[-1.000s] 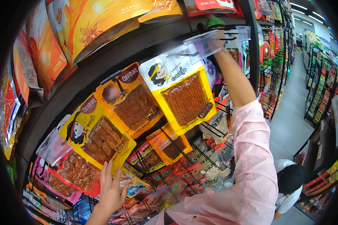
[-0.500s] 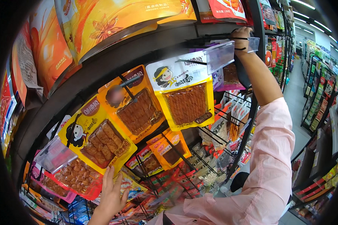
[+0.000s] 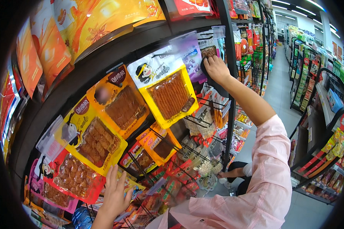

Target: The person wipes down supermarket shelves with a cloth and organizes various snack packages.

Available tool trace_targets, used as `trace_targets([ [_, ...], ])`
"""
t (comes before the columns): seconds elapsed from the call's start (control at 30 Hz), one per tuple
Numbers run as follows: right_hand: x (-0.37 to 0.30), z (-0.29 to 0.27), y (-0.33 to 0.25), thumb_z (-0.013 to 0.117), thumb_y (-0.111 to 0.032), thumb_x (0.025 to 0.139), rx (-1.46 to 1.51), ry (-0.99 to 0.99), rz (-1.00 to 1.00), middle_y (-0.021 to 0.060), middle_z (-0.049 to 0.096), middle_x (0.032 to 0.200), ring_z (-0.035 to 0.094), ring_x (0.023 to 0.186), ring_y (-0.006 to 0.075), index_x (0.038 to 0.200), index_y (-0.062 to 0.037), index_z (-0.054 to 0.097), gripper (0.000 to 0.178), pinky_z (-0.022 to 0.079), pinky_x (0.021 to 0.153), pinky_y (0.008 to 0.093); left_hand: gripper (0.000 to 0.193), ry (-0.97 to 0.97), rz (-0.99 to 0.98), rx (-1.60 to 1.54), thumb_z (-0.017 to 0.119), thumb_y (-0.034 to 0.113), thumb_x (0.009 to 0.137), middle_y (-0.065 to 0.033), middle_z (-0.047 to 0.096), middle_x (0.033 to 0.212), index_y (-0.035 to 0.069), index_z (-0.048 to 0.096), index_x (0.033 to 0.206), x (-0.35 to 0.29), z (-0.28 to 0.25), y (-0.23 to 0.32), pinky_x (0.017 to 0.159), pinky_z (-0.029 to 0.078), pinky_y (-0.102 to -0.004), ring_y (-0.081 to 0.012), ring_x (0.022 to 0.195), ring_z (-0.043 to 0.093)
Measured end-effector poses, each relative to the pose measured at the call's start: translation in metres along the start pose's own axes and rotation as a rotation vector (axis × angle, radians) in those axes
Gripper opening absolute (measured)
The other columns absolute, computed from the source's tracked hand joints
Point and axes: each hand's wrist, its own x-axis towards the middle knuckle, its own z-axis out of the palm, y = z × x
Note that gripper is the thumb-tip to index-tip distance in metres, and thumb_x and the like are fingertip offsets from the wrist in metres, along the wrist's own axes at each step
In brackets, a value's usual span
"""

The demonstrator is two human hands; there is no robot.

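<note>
My left hand (image 3: 115,192), fingers stretched out, is at the bottom edge of a yellow snack packet (image 3: 97,141) hanging on the rack. A dark piece of what looks like cloth (image 3: 215,82) hangs from my right hand (image 3: 216,69), whose bent fingers rest against a brown-filled packet (image 3: 208,51) at the rack's right end. Beside that hangs a purple-and-white packet (image 3: 191,61), partly behind a clear label holder. Between my hands are an orange packet (image 3: 122,107) and a white-and-yellow packet (image 3: 170,93). My right fingertips are partly hidden.
Large orange pouches (image 3: 107,28) stand on the dark shelf (image 3: 84,78) above. A red packet (image 3: 76,179) hangs at lower left. Black wire hooks stick out below. Another person's hand (image 3: 227,174) shows low down. An aisle (image 3: 269,95) and another rack (image 3: 313,126) lie to the right.
My right hand has come down from the hook end at the label holder to the front of the packet below, bringing the dark cloth. The view has shifted right; my left hand stays by the yellow packet.
</note>
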Motion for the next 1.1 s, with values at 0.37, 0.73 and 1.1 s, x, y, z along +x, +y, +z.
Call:
trace_targets([
  [0.37, -0.058, -0.113, 0.032, 0.053, -0.016, 0.079, 0.454, -0.294, 0.397, 0.0222, 0.063, 0.091, 0.063, 0.085, 0.0351, 0.102, -0.0026, 0.055, 0.026, 0.049, 0.073, 0.0435, 0.061, -0.024, 0.108, -0.140, 0.061, 0.004, 0.076, -0.0211, 0.030, 0.143, 0.004, 0.041, 0.133, -0.048, -0.018, 0.021, 0.107, 0.024, -0.0448, -0.0402, 0.131, 0.029],
  [0.73, -0.093, -0.182, 0.008, 0.048, -0.012, 0.083, 0.701, 0.110, 0.786, 0.0172, 0.064, 0.082, 0.062, 0.075, 0.0295, 0.091, -0.0028, 0.062, 0.019, 0.050, 0.068, 0.0379, 0.051, -0.058, 0.200, -0.415, 0.068, 0.009, 0.072, -0.0224, 0.042, 0.132, -0.002, 0.052, 0.120, -0.131, -0.029, 0.051, 0.100, 0.034, -0.0447, -0.0391, 0.121, 0.042],
  [1.1, -0.126, -0.283, -0.041, 0.057, -0.028, 0.085, 2.005, -0.054, 1.500, 0.0060, 0.063, 0.078, 0.060, 0.066, 0.0177, 0.086, -0.0064, 0.061, 0.022, 0.052, 0.060, 0.0351, 0.052, -0.292, 0.131, -1.198, 0.063, 0.004, 0.080, -0.0162, 0.047, 0.129, 0.001, 0.044, 0.128, -0.159, 0.039, 0.080, 0.094, 0.042, -0.0339, -0.0231, 0.113, 0.052],
])
